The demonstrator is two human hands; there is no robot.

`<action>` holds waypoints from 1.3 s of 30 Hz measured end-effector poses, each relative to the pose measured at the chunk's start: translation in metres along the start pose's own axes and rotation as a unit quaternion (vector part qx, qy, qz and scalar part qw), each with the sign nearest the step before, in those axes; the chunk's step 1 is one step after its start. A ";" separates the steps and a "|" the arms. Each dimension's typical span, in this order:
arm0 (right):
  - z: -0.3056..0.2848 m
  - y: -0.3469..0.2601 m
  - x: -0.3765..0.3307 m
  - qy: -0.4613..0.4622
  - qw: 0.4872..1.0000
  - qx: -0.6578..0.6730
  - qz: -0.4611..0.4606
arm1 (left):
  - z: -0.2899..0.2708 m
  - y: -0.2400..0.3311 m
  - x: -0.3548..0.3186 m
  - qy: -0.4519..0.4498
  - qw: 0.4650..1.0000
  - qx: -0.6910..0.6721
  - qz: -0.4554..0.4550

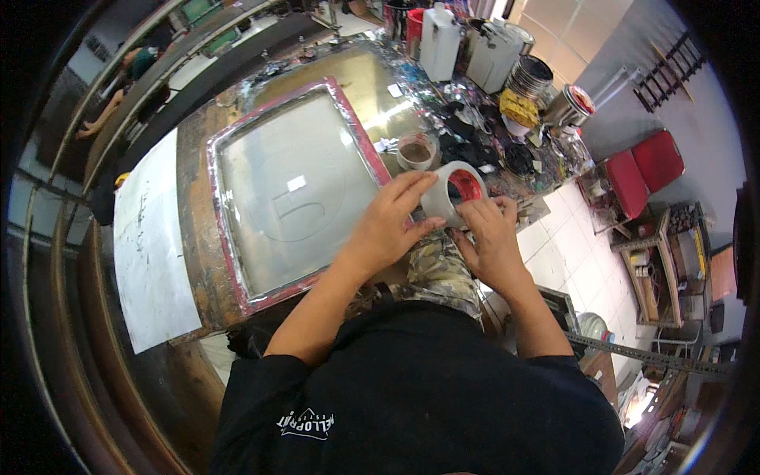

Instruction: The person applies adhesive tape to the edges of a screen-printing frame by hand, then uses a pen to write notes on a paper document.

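Both hands grip a tape roll (454, 192) just right of the red-edged screen frame (289, 190): left hand (389, 224) wraps it, right hand (491, 233) pinches its edge

Hands: two, left hand (388, 226) and right hand (492, 241). Tape roll (453, 192) with a red core: one, held between them. Second tape roll (416, 150) on the bench: one. Printing screen (289, 186) with a red-stained frame: one. White paper sheet (150, 245): one. White jugs (439, 39): two, possibly more behind. Red stools (645, 170): two. Stacked tins (529, 77): one pile, number unclear.
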State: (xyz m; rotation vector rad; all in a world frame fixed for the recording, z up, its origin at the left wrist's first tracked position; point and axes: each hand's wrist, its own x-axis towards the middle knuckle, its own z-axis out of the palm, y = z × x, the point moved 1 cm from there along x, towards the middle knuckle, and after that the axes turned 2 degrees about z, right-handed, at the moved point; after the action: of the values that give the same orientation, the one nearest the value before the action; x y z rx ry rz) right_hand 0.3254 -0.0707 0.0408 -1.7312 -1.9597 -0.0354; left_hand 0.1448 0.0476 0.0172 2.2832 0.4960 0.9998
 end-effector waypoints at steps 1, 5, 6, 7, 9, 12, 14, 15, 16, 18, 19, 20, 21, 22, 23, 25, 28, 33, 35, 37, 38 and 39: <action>0.003 -0.007 0.000 0.004 1.000 0.000 0.000 | -0.002 0.003 -0.008 0.025 0.999 0.020 0.008; 0.011 -0.031 -0.007 -0.006 1.000 0.010 0.002 | -0.001 0.014 -0.047 0.109 0.991 0.072 0.035; 0.014 -0.036 -0.007 -0.010 1.000 0.018 -0.003 | -0.003 0.016 -0.054 0.127 0.988 0.079 0.041; 0.017 -0.039 -0.008 -0.015 1.000 0.023 -0.006 | -0.005 0.018 -0.060 0.139 0.987 0.077 0.034; 0.023 -0.046 -0.008 -0.021 0.999 0.036 -0.015 | -0.009 0.017 -0.074 0.149 0.986 0.070 0.022; 0.027 -0.056 -0.002 -0.045 0.998 0.039 -0.031 | -0.019 0.017 -0.083 0.171 0.980 0.102 0.025; 0.025 -0.063 0.001 -0.054 0.997 0.044 -0.039 | -0.028 0.020 -0.087 0.177 0.976 0.127 0.030; 0.025 -0.066 0.003 -0.059 0.996 0.046 -0.042 | -0.032 0.020 -0.087 0.174 0.975 0.132 0.032; 0.025 -0.066 0.003 -0.053 0.996 0.042 -0.050 | -0.036 0.023 -0.085 0.171 0.975 0.136 0.034; 0.027 -0.064 0.004 -0.040 0.997 0.033 -0.064 | -0.041 0.029 -0.077 0.156 0.976 0.145 0.036; 0.026 -0.063 0.006 -0.053 0.996 0.041 -0.061 | -0.046 0.032 -0.074 0.146 0.977 0.152 0.039; 0.024 -0.060 0.008 -0.065 0.995 0.049 -0.056 | -0.050 0.032 -0.072 0.139 0.980 0.139 0.024; 0.022 -0.058 0.012 -0.076 0.994 0.056 -0.051 | -0.053 0.032 -0.071 0.131 0.983 0.125 0.010; 0.020 -0.056 0.016 -0.086 0.995 0.043 -0.023 | -0.054 0.032 -0.069 0.120 0.987 0.107 -0.002; 0.018 -0.054 0.021 -0.096 0.995 0.030 0.006 | -0.056 0.034 -0.069 0.117 0.988 0.092 -0.030; 0.019 -0.043 0.030 -0.142 0.987 -0.022 0.073 | -0.062 0.038 -0.068 0.111 0.988 0.063 -0.083; 0.015 -0.041 0.035 -0.257 0.949 0.100 0.152 | -0.068 0.027 -0.073 0.120 0.985 0.066 -0.109; 0.011 -0.037 0.033 -0.247 0.947 0.148 0.142 | -0.099 0.035 -0.070 0.113 0.975 0.057 -0.184; 0.007 -0.045 0.035 -0.158 0.961 0.188 0.128 | -0.109 0.046 -0.068 0.141 0.974 0.080 -0.158; -0.016 -0.050 0.039 -0.054 0.971 0.220 0.069 | -0.121 0.062 -0.063 0.189 0.969 0.071 -0.145; -0.036 -0.054 0.040 0.011 0.987 0.160 -0.025 | -0.127 0.072 -0.066 0.225 0.966 0.100 -0.079; -0.057 -0.060 0.043 0.074 0.985 0.102 -0.120 | -0.137 0.085 -0.071 0.260 0.956 0.133 -0.015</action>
State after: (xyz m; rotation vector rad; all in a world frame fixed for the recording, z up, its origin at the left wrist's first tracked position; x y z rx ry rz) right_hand 0.2879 -0.0623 0.1255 -1.3185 -1.9763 -0.0459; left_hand 0.0040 -0.0051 0.1088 2.2114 0.9259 1.6130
